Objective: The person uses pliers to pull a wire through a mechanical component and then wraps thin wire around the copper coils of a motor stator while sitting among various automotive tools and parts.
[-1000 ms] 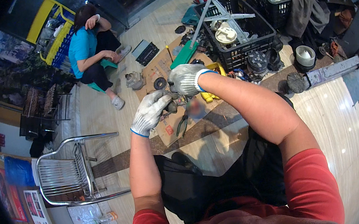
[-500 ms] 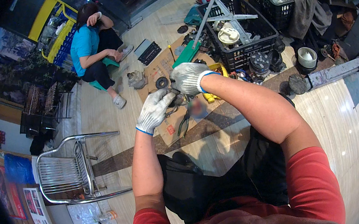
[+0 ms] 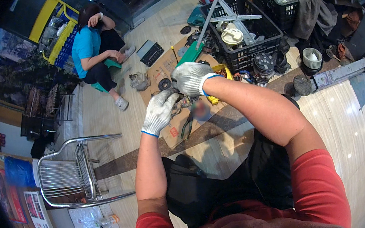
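White knit gloves with blue cuffs cover both my hands, which are close together over a cardboard sheet (image 3: 172,135) on the floor. My left hand (image 3: 161,108) has its fingers curled round a small dark part, mostly hidden by the glove. Just right of it and farther off, my right hand (image 3: 193,78) is closed, palm down; whatever it grips is hidden. Dark-handled pliers (image 3: 187,128) lie nearer me on the cardboard. A black ring (image 3: 164,84) rests past my left hand. Beside my right hand is a yellow tray (image 3: 213,99) of small parts.
Black crates (image 3: 254,54) of parts stand at the far right, near a white fan wheel (image 3: 312,58). A metal chair (image 3: 63,175) is on the left. A person in a blue shirt (image 3: 87,48) sits at the far left, near a metal motor-like part (image 3: 138,80).
My left hand has shifted slightly right and up, closer to my right hand, which has barely moved. The surroundings look the same.
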Available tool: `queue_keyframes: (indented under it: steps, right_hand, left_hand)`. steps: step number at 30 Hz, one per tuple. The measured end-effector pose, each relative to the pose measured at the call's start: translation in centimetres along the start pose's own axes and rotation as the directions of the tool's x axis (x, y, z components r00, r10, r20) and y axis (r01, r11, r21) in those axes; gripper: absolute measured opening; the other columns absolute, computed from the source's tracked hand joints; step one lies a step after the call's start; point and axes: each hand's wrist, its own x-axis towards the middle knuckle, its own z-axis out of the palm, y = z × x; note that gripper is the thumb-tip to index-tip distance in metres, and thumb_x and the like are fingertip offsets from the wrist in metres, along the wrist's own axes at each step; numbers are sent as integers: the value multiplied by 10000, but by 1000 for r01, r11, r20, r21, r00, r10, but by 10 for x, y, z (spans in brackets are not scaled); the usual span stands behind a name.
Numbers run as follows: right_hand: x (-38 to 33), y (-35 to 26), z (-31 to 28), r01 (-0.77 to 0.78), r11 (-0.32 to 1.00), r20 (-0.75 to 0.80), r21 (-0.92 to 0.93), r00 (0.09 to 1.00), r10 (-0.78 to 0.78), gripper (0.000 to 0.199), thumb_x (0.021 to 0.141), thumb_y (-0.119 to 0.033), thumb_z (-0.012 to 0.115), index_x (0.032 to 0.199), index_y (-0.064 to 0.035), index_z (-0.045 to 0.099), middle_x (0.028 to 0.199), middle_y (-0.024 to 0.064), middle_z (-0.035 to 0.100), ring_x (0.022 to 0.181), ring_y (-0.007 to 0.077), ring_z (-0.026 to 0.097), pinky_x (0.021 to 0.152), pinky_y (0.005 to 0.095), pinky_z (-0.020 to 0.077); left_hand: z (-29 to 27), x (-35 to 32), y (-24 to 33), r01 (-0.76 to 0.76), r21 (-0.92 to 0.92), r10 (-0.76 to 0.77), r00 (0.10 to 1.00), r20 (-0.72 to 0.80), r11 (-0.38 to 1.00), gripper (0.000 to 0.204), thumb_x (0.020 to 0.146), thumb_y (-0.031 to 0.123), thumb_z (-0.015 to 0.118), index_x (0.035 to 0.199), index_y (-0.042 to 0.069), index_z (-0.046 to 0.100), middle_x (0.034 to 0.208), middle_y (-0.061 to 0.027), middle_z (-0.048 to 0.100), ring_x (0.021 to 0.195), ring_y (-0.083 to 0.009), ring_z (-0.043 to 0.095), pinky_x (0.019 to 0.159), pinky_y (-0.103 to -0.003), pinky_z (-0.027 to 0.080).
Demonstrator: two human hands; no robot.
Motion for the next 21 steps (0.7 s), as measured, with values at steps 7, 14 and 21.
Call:
queue_keyframes:
  steps: [7, 14, 21]
  right_hand:
    - [-2, -1, 1, 76, 997, -72, 16, 995, -74, 259, 844, -206, 543, 950, -45, 714, 1003, 186, 686, 957, 334, 667, 827, 424, 532]
    - [-5, -11, 10, 89, 989, -98, 114, 992, -78, 292, 880, -270, 531, 926, -38, 703, 983, 196, 684, 951, 350, 657, 830, 440, 514]
    - [5, -5, 31, 77, 956, -184, 283, 983, -25, 309, 900, -307, 526, 938, -50, 693, 953, 212, 675, 935, 382, 644, 840, 467, 500]
  left_hand:
    - [4, 3, -1, 72, -131, -103, 963, -251, 989, 381, 930, 295, 550, 1085, -42, 634, 968, -190, 687, 905, -235, 647, 812, -339, 478]
    - [12, 12, -23, -19, -624, -194, 943, -272, 781, 377, 959, 208, 538, 1227, -55, 566, 1136, -162, 639, 1020, -198, 610, 920, -304, 468]
    - [16, 19, -32, -204, -968, -62, 975, -215, 143, 380, 967, 133, 538, 1281, -74, 482, 1179, -180, 594, 1045, -256, 595, 926, -363, 483]
